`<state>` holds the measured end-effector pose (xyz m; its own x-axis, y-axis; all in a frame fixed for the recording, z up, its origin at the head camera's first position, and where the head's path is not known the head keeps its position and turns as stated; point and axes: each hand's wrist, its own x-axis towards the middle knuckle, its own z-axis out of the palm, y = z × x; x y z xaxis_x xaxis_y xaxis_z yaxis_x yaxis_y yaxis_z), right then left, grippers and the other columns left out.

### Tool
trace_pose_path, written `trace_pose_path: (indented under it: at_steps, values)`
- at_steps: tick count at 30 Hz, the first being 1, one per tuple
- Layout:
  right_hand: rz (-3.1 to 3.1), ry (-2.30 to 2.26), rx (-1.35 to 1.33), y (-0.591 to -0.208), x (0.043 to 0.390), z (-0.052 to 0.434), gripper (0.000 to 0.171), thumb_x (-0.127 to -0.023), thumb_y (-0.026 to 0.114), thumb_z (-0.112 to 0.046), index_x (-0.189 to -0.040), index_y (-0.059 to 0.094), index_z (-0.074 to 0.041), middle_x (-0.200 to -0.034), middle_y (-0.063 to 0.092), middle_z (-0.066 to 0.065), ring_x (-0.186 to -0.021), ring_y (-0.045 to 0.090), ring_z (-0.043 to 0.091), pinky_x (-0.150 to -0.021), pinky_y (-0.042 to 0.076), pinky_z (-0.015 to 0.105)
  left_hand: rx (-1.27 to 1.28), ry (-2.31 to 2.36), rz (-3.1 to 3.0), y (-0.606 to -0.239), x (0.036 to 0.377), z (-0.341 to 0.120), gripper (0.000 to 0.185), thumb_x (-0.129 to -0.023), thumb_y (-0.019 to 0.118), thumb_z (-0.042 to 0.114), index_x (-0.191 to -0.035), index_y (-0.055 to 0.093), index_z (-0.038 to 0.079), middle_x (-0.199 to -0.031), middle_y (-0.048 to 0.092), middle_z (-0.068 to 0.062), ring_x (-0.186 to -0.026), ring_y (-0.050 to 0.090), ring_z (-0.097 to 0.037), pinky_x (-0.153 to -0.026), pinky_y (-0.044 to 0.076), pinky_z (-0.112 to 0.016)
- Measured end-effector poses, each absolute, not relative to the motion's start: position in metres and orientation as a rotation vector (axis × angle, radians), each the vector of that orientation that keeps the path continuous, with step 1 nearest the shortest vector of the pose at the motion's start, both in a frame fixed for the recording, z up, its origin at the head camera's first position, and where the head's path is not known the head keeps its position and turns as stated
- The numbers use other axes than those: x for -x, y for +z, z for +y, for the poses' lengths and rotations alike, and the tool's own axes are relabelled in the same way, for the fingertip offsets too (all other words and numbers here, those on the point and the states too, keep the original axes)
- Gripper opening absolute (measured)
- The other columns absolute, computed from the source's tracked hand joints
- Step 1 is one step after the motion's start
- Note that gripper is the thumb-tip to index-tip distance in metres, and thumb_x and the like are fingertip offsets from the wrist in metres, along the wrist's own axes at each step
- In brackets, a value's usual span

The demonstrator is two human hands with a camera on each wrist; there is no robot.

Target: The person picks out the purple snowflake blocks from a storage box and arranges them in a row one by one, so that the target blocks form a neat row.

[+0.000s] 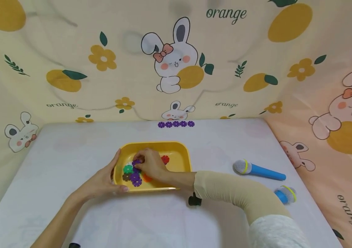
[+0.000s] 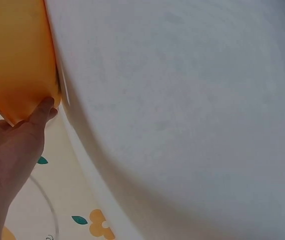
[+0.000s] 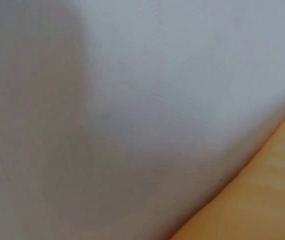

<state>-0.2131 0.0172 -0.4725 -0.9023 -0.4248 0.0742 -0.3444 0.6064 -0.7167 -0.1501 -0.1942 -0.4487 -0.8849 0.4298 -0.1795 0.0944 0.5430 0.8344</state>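
**Hands at the yellow tray**

The left hand (image 1: pixel 103 182) grips the left rim of the yellow tray (image 1: pixel 180 150), thumb over its near edge. Inside lie green, brown, purple, orange and red flower pieces. The right hand (image 1: pixel 151 165) curls over a purple piece (image 1: pixel 137 162), seemingly pinching it. Right of the tray lie two blue toy microphones (image 1: pixel 258 169).

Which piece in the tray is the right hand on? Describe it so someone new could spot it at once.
Start at the yellow tray in the middle of the white table, steadied at its left end by the left hand. Inside it, the right hand pinches a purple flower-shaped disc. It sits just above the green disc, apart from the other purple discs nearer the front rim.
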Motion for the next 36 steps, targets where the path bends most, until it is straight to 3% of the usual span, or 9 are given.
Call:
trace_pose_path:
  at_steps: [7,14,21,29,36]
  values:
    - [2.533,-1.362,0.556,-0.450,0.222,0.032,0.016,-0.087,0.078,-0.014,-0.103,0.078,-0.012,-0.089,0.074,-0.006,-0.075,0.063,0.005,-0.067,0.054,0.016,-0.420,1.258,2.423,-0.447,0.151,-0.193,0.130,-0.075,0.087,0.037,-0.159,-0.010,0.021,-0.163,0.008,-0.025,-0.144,0.021,-0.050,-0.113,0.026,-0.061]
    - [2.424,-1.463,0.591,-0.430,0.240,0.058,0.030,-0.087,0.078,-0.015,-0.116,0.075,-0.011,-0.106,0.075,-0.002,-0.086,0.069,0.006,-0.076,0.057,0.019,-0.356,1.254,2.402,-0.444,0.154,-0.192,0.131,-0.075,0.087,0.038,-0.159,-0.012,0.021,-0.164,0.007,-0.023,-0.145,0.021,-0.048,-0.113,0.028,-0.060]
    - [2.434,-1.502,0.577,-0.418,0.258,0.081,0.031,-0.087,0.078,-0.013,-0.117,0.075,-0.010,-0.107,0.075,0.001,-0.090,0.070,0.011,-0.080,0.057,0.022,-0.327,1.242,2.417,-0.445,0.154,-0.191,0.131,-0.074,0.088,0.038,-0.159,-0.011,0.020,-0.165,0.007,-0.022,-0.145,0.022,-0.047,-0.112,0.029,-0.059]
    - [2.564,-1.502,0.420,-0.422,0.280,0.113,0.028,-0.087,0.078,-0.017,-0.114,0.077,-0.015,-0.103,0.075,-0.002,-0.084,0.067,0.015,-0.075,0.058,0.022,-0.325,1.255,2.422,-0.445,0.154,-0.191,0.132,-0.073,0.089,0.037,-0.160,-0.009,0.020,-0.164,0.008,-0.022,-0.145,0.023,-0.047,-0.112,0.029,-0.059]
    - [2.603,-1.573,0.269,-0.434,0.299,0.150,0.029,-0.087,0.078,-0.017,-0.115,0.076,-0.013,-0.107,0.075,0.002,-0.089,0.069,0.015,-0.077,0.057,0.021,-0.324,1.232,2.415,-0.446,0.152,-0.191,0.131,-0.073,0.088,0.038,-0.160,-0.009,0.020,-0.164,0.009,-0.022,-0.144,0.024,-0.047,-0.112,0.030,-0.058]
